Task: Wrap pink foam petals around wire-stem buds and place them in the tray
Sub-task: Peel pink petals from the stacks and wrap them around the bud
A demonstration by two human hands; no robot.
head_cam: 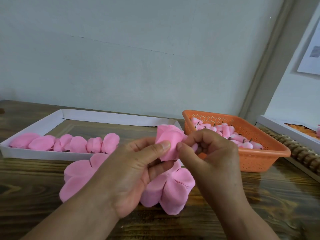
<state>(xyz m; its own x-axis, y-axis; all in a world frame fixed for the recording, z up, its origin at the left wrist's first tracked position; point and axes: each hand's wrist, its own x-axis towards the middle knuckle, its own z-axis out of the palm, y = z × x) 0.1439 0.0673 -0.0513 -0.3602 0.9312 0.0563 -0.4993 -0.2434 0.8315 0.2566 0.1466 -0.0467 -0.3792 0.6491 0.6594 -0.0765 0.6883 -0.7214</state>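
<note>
Wrapping is under way, centre of the frame; the left hand (136,170) holds a petal (168,142) curled round a bud, thumb pressed flat on its front face, fingers curled behind it; the right hand (206,153) pinches the petal's right edge between thumb and forefinger, other fingers curled, and a dark bit of wire seems to peek out under them, though I can't be sure it's the stem. The bud itself is hidden inside the foam; so the petal sits between both thumbs, touching each, held above the table (43,179).

Below the hands lies a stack of loose petals (173,186), part hidden by the left wrist. At the left, the white tray (43,155) already holds a row of wrapped buds (76,144); to the right, the orange basket (259,161) holds bare buds (242,141), just behind the right knuckles.

Next, I'd judge, the right fingers need to draw that edge round and press it closed, snug but gentle since foam creases; then the finished piece goes left into the tray.
</note>
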